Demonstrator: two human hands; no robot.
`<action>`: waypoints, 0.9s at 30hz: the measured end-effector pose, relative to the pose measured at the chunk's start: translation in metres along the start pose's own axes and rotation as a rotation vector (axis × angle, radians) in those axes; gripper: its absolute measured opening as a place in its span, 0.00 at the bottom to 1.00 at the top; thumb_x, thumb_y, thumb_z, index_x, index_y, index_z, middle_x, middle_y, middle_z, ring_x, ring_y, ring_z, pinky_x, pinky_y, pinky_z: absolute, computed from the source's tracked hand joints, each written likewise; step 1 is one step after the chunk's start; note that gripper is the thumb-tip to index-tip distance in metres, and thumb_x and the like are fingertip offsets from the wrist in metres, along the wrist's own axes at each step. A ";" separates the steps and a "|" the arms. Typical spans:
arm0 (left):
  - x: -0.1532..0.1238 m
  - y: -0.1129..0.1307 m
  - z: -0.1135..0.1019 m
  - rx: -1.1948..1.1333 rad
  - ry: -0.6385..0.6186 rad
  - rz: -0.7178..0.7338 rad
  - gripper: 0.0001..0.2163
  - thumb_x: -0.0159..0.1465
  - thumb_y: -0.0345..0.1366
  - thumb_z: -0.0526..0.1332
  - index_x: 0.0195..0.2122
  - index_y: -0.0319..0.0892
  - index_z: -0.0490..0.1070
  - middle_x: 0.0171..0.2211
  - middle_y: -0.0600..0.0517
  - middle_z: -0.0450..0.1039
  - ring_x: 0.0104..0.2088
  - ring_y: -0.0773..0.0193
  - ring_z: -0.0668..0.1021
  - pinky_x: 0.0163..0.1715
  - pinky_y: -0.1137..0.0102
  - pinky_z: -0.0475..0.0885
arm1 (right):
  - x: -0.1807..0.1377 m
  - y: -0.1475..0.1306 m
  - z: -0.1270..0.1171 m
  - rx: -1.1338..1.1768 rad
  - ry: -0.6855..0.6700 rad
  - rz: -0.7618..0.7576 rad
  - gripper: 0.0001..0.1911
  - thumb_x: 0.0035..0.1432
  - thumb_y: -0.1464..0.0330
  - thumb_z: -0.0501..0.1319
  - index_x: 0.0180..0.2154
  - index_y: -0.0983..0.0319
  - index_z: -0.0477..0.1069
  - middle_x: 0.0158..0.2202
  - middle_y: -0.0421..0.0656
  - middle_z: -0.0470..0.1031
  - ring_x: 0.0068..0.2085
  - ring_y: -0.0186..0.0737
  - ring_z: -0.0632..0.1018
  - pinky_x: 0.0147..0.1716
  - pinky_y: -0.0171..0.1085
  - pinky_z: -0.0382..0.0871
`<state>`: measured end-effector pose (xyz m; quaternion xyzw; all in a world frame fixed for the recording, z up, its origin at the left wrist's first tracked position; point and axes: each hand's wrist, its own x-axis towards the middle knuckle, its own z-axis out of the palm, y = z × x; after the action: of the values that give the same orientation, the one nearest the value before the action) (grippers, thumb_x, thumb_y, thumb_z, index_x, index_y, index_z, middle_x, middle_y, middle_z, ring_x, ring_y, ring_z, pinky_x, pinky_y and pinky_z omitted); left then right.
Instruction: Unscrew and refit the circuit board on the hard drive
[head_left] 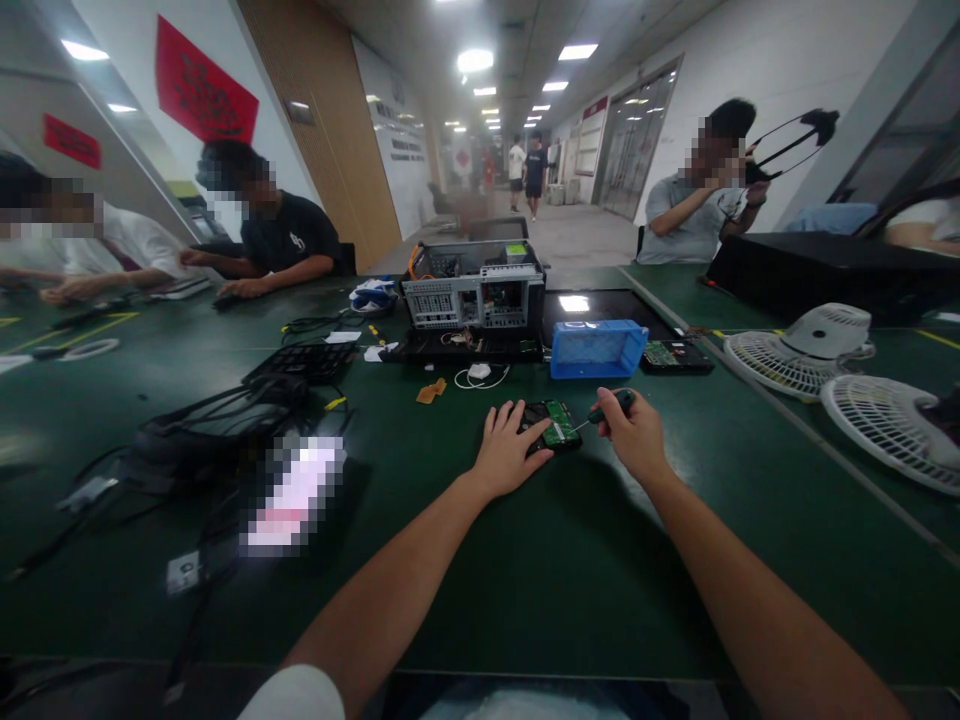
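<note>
A black hard drive with a green circuit board (553,424) lies on the green table (570,570) in front of me. My left hand (507,450) rests on its left side, fingers spread flat and pressing it down. My right hand (634,432) is closed round a dark-handled screwdriver (609,406), whose thin shaft points left and down to the board's right edge.
Behind the drive stand a blue plastic bin (598,348), a second drive (676,356) and an open computer case (475,290). Two white fans (806,350) lie at the right. A keyboard (304,362), cables and a lit phone (296,495) sit to the left. Other people sit around the table.
</note>
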<state>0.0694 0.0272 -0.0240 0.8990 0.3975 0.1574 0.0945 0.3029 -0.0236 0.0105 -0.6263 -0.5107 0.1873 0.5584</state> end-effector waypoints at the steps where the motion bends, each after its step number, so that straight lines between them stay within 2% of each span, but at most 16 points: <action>1: 0.000 0.000 0.000 0.000 0.001 0.001 0.27 0.71 0.57 0.55 0.69 0.60 0.62 0.76 0.51 0.47 0.74 0.41 0.49 0.70 0.40 0.44 | 0.000 0.000 0.000 -0.005 0.007 0.002 0.28 0.64 0.40 0.59 0.35 0.60 0.73 0.20 0.42 0.74 0.21 0.40 0.74 0.23 0.37 0.66; 13: 0.000 0.001 -0.002 0.001 -0.019 -0.003 0.27 0.71 0.57 0.54 0.70 0.59 0.62 0.76 0.50 0.45 0.74 0.40 0.49 0.71 0.41 0.43 | -0.001 -0.004 -0.003 -0.171 0.006 -0.096 0.24 0.67 0.45 0.58 0.36 0.58 0.73 0.21 0.40 0.74 0.25 0.41 0.76 0.30 0.38 0.68; 17: 0.000 0.000 -0.001 0.006 -0.019 -0.003 0.28 0.71 0.58 0.54 0.70 0.59 0.61 0.76 0.50 0.45 0.74 0.40 0.49 0.71 0.40 0.43 | -0.005 -0.009 -0.002 -0.264 -0.007 -0.167 0.20 0.68 0.48 0.59 0.39 0.58 0.73 0.28 0.43 0.78 0.27 0.42 0.77 0.32 0.39 0.68; 20: 0.000 -0.001 0.002 0.024 0.000 0.003 0.27 0.71 0.58 0.54 0.70 0.59 0.62 0.76 0.50 0.46 0.74 0.40 0.50 0.70 0.40 0.44 | -0.007 -0.012 0.002 -0.338 0.055 -0.252 0.18 0.67 0.51 0.60 0.41 0.59 0.75 0.33 0.45 0.80 0.31 0.45 0.78 0.36 0.41 0.70; 24: 0.001 -0.001 0.006 0.049 0.028 0.006 0.27 0.71 0.57 0.56 0.69 0.59 0.63 0.75 0.50 0.48 0.74 0.40 0.51 0.70 0.40 0.47 | -0.007 -0.013 0.010 -0.275 0.160 -0.282 0.17 0.66 0.54 0.61 0.47 0.59 0.75 0.39 0.46 0.81 0.31 0.43 0.79 0.36 0.42 0.72; 27: 0.002 -0.001 0.008 0.049 0.034 0.013 0.26 0.71 0.57 0.56 0.69 0.59 0.63 0.75 0.49 0.48 0.73 0.40 0.51 0.69 0.39 0.47 | -0.006 -0.014 0.018 -0.098 0.148 -0.283 0.18 0.67 0.56 0.62 0.51 0.59 0.73 0.45 0.47 0.81 0.36 0.44 0.82 0.41 0.43 0.75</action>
<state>0.0721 0.0290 -0.0313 0.9009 0.3969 0.1634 0.0645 0.2796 -0.0215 0.0150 -0.5866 -0.5599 0.0347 0.5842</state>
